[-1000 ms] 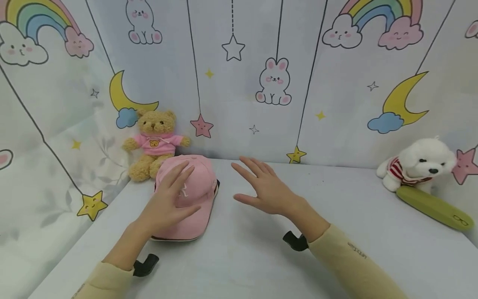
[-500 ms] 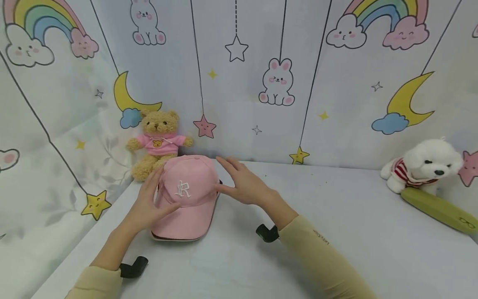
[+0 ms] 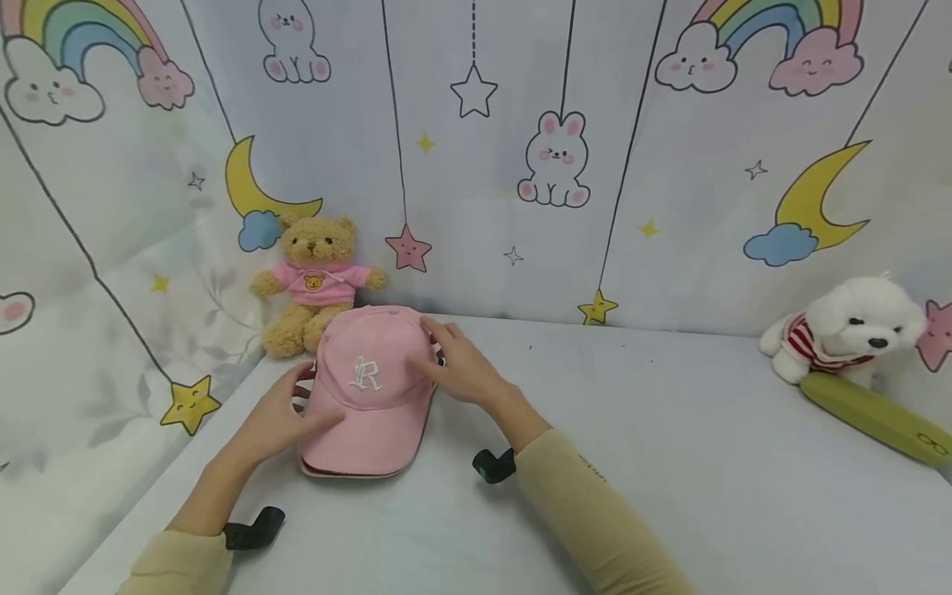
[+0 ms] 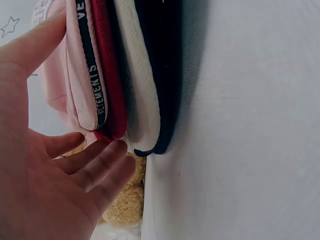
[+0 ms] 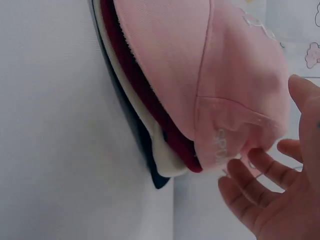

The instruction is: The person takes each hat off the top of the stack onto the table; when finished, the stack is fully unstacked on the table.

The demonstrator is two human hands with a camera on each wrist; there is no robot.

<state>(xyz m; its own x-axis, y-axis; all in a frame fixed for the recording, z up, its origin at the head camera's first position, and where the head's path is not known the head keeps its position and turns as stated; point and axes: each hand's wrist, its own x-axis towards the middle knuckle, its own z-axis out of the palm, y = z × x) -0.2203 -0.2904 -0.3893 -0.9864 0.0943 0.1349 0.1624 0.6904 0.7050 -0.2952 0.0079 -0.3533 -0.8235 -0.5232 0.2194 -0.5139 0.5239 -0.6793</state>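
Note:
A pink baseball cap [image 3: 372, 364] with a white embroidered letter tops a stack on the white table. Both wrist views show a red cap [image 4: 111, 70], a cream cap [image 4: 142, 75] and a dark navy cap [image 4: 167, 75] nested beneath it. At the stack's left side is my left hand [image 3: 278, 413], its thumb over the pink brim's edge and its fingertips close to the lower caps' ends. My right hand [image 3: 468, 364] stands at the right side of the crown, fingers spread and slightly bent; in the right wrist view its thumb is apart from the cap.
Behind the stack sits a teddy bear [image 3: 316, 264] in a pink hoodie. Far right, a white plush dog [image 3: 855, 322] has a green glasses case [image 3: 878, 417] before it. A patterned backdrop [image 3: 476, 165] rises behind the table [image 3: 669, 446].
My right hand has moved left to the cap's right side. The left hand has drawn from in front of the cap to its left side. The stack has stayed put.

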